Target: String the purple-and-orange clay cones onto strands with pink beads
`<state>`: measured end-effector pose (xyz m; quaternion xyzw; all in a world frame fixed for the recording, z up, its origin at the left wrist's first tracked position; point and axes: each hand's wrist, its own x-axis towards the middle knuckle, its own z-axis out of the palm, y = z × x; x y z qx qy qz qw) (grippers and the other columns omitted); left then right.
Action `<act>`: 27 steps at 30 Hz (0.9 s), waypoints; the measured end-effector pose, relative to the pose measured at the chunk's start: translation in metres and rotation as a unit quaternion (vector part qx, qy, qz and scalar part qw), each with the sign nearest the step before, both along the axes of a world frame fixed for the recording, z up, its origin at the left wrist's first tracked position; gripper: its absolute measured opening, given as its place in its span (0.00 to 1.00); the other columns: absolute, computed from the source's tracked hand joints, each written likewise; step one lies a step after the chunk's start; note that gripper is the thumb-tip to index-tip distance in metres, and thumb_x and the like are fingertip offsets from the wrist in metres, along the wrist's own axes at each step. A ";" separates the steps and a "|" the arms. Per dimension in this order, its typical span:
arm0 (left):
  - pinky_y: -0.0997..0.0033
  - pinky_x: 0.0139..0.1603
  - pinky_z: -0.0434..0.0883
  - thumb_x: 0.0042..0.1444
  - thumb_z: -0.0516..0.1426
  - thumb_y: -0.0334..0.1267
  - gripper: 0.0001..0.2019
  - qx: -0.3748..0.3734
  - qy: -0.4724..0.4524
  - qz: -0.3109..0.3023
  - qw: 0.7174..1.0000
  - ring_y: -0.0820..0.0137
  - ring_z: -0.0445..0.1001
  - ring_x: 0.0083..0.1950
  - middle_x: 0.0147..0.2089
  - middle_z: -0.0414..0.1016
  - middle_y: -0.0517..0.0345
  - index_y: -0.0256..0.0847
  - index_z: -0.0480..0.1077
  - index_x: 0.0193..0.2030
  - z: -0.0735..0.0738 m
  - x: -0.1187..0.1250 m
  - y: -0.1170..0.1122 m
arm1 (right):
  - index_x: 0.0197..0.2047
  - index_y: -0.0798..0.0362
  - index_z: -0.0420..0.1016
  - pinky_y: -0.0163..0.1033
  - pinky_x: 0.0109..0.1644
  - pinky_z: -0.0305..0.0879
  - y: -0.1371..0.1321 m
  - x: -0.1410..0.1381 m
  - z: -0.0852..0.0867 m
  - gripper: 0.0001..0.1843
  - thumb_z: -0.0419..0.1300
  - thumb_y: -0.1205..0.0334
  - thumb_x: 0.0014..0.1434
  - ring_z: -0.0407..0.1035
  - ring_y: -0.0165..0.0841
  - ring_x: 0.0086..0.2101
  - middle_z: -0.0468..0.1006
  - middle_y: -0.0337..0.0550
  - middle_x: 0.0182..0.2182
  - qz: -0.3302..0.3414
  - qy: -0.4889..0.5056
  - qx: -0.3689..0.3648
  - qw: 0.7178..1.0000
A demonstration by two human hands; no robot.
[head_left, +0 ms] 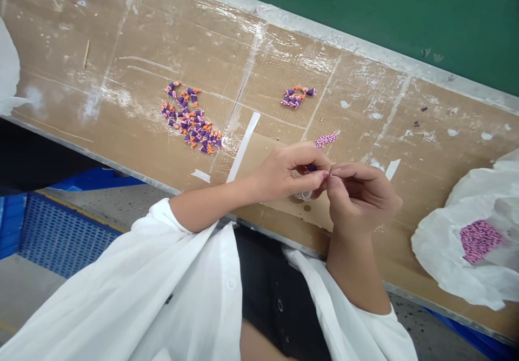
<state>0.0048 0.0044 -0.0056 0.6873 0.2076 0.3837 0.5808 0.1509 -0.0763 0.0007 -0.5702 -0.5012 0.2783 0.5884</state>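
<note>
My left hand [286, 173] pinches a small purple piece [311, 168] between thumb and fingers over the cardboard-covered bench [133, 58]. My right hand [359, 196] meets it fingertip to fingertip, closed in a pinch on something too small to make out. A little heap of pink beads [326, 139] lies just beyond the hands. A larger scatter of purple-and-orange pieces [190, 120] lies to the left, and a smaller cluster of the same pieces [297, 96] sits further back.
A white plastic bag [446, 253] at the right holds a mound of pink beads [479, 239]. Strips of white tape [243, 146] lie on the cardboard. A green surface [405, 9] runs behind the bench. A blue crate [60, 236] stands on the floor at the left.
</note>
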 end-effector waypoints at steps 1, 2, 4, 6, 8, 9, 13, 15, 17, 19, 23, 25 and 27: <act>0.72 0.38 0.68 0.64 0.57 0.37 0.09 0.012 -0.006 0.005 1.000 0.75 0.71 0.33 0.29 0.76 0.60 0.40 0.72 0.32 0.000 0.000 0.000 | 0.35 0.49 0.77 0.37 0.22 0.71 0.000 0.000 0.001 0.05 0.69 0.66 0.60 0.72 0.29 0.21 0.80 0.35 0.27 -0.003 -0.005 0.004 1.000; 0.72 0.38 0.68 0.64 0.58 0.37 0.09 0.024 -0.013 0.010 1.000 0.75 0.71 0.33 0.29 0.76 0.61 0.40 0.72 0.32 -0.001 0.000 0.000 | 0.35 0.49 0.77 0.37 0.22 0.71 0.001 -0.001 0.001 0.05 0.69 0.66 0.60 0.73 0.29 0.22 0.80 0.35 0.27 -0.007 -0.011 0.009 1.000; 0.72 0.38 0.68 0.64 0.58 0.36 0.08 0.041 -0.022 0.019 0.999 0.76 0.70 0.33 0.30 0.76 0.61 0.39 0.71 0.32 -0.004 0.001 0.000 | 0.35 0.48 0.77 0.37 0.24 0.71 0.002 -0.001 0.002 0.05 0.69 0.66 0.60 0.73 0.29 0.23 0.80 0.35 0.27 -0.012 -0.023 0.018 1.000; 0.73 0.37 0.68 0.64 0.59 0.36 0.07 0.052 -0.026 0.025 0.998 0.76 0.70 0.33 0.31 0.75 0.61 0.39 0.72 0.33 -0.007 0.001 0.000 | 0.35 0.48 0.77 0.36 0.24 0.71 0.002 -0.001 0.003 0.05 0.68 0.67 0.61 0.73 0.29 0.24 0.81 0.36 0.28 -0.006 -0.031 0.022 0.999; 0.73 0.37 0.68 0.64 0.59 0.36 0.07 0.063 -0.027 0.027 0.997 0.76 0.71 0.34 0.32 0.75 0.60 0.39 0.72 0.34 -0.009 0.001 0.000 | 0.35 0.48 0.77 0.37 0.25 0.71 0.003 -0.001 0.004 0.05 0.68 0.66 0.61 0.73 0.29 0.24 0.80 0.36 0.27 0.004 -0.036 0.023 0.999; 0.73 0.38 0.68 0.64 0.59 0.36 0.07 0.068 -0.027 0.026 0.997 0.76 0.72 0.34 0.33 0.75 0.60 0.39 0.72 0.34 -0.011 0.001 0.000 | 0.35 0.48 0.77 0.37 0.25 0.70 0.002 0.000 0.003 0.05 0.67 0.66 0.61 0.73 0.30 0.24 0.80 0.36 0.27 0.011 -0.038 0.021 0.999; 0.72 0.40 0.69 0.67 0.58 0.41 0.09 0.073 -0.009 0.009 0.997 0.76 0.73 0.36 0.35 0.75 0.59 0.40 0.74 0.37 -0.012 0.001 0.000 | 0.35 0.47 0.75 0.38 0.25 0.69 0.002 0.006 0.000 0.05 0.66 0.65 0.62 0.73 0.31 0.25 0.79 0.37 0.28 0.039 -0.032 0.003 0.999; 0.72 0.41 0.70 0.68 0.58 0.44 0.11 0.062 -0.002 -0.003 0.998 0.76 0.73 0.37 0.36 0.76 0.58 0.40 0.74 0.37 -0.012 0.001 -0.001 | 0.35 0.47 0.75 0.39 0.28 0.69 0.002 0.014 0.000 0.05 0.66 0.66 0.62 0.74 0.32 0.27 0.77 0.37 0.28 0.062 -0.022 0.006 0.998; 0.72 0.42 0.70 0.68 0.58 0.46 0.13 0.039 -0.002 0.004 0.999 0.75 0.73 0.38 0.37 0.77 0.57 0.40 0.76 0.38 -0.011 0.000 0.000 | 0.36 0.47 0.74 0.39 0.29 0.68 0.001 0.026 0.003 0.06 0.65 0.68 0.62 0.72 0.32 0.27 0.75 0.36 0.28 0.084 -0.020 0.023 0.996; 0.73 0.41 0.70 0.68 0.59 0.48 0.14 -0.001 -0.004 0.025 1.000 0.75 0.74 0.39 0.37 0.77 0.57 0.40 0.77 0.40 -0.010 0.000 0.001 | 0.36 0.47 0.73 0.38 0.29 0.67 0.001 0.038 0.009 0.07 0.63 0.69 0.61 0.71 0.31 0.26 0.73 0.34 0.27 0.121 -0.057 0.022 0.991; 0.74 0.40 0.72 0.67 0.59 0.51 0.15 -0.096 -0.016 0.049 0.994 0.75 0.74 0.41 0.42 0.77 0.55 0.40 0.77 0.43 -0.011 0.000 0.003 | 0.33 0.48 0.69 0.35 0.28 0.64 -0.001 0.053 0.019 0.08 0.60 0.70 0.60 0.67 0.28 0.24 0.72 0.33 0.25 0.249 -0.263 -0.089 0.928; 0.73 0.42 0.73 0.66 0.60 0.52 0.15 -0.126 -0.030 0.041 0.991 0.76 0.74 0.40 0.43 0.77 0.56 0.40 0.77 0.43 -0.011 0.001 0.004 | 0.33 0.48 0.67 0.35 0.27 0.61 -0.001 0.053 0.020 0.07 0.60 0.67 0.62 0.64 0.27 0.22 0.70 0.32 0.23 0.269 -0.323 -0.118 0.900; 0.73 0.41 0.72 0.65 0.60 0.52 0.16 -0.155 -0.041 0.025 0.987 0.77 0.72 0.37 0.42 0.75 0.58 0.41 0.76 0.45 -0.011 0.002 0.003 | 0.33 0.48 0.66 0.35 0.26 0.59 -0.001 0.051 0.019 0.08 0.59 0.63 0.64 0.62 0.27 0.21 0.69 0.32 0.23 0.278 -0.337 -0.122 0.891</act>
